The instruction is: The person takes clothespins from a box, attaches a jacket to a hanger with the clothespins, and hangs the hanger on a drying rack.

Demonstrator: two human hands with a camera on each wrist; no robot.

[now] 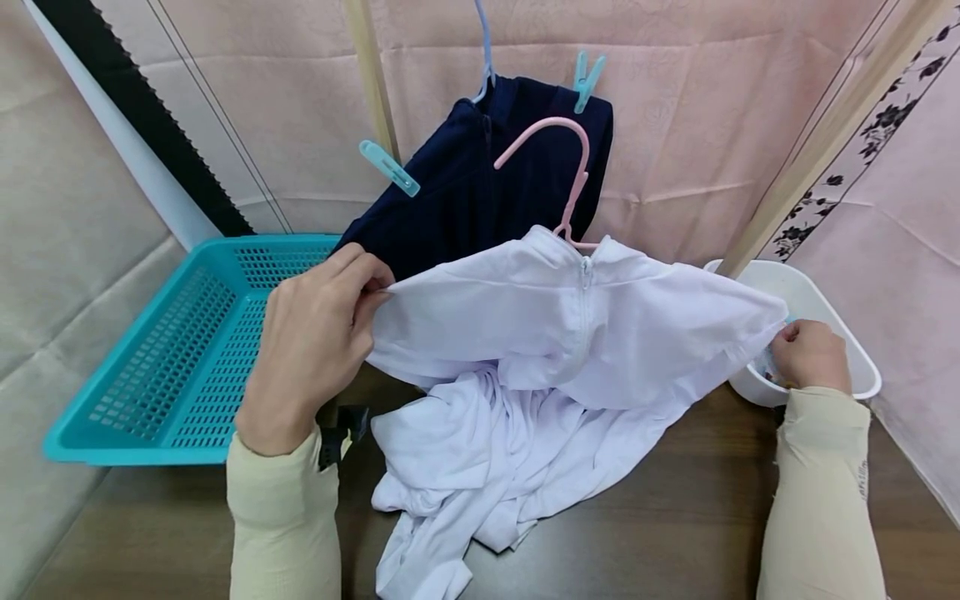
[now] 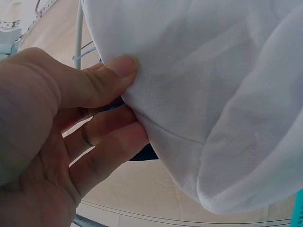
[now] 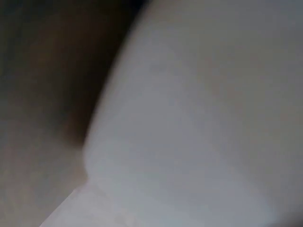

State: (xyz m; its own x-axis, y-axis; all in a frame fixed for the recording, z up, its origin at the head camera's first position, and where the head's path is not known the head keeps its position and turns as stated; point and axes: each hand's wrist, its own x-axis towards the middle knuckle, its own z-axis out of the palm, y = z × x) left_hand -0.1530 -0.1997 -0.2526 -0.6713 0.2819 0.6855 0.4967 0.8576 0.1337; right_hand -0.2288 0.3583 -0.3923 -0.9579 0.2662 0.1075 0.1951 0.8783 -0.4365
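Note:
A white zip-front shirt (image 1: 480,317) is spread at its shoulders, its body lying crumpled on the table. The pink hanger (image 1: 573,183) sticks out of its collar. My left hand (image 1: 315,342) pinches the shirt's left shoulder end; the left wrist view shows thumb and fingers on the white fabric (image 2: 189,85). My right hand (image 1: 813,358) has curled fingers over the white tub (image 1: 855,350), beside the shirt's right shoulder end. What lies within those fingers is hidden, though some blue shows near them. In the right wrist view, only blurred pale surfaces appear.
Behind, a dark navy garment (image 1: 442,217) hangs on a blue hanger (image 1: 486,50), with a teal clothespin (image 1: 390,168) at one shoulder and another clothespin (image 1: 587,82) at the other. A teal basket (image 1: 150,457) stands at left. Wooden poles rise behind on both sides.

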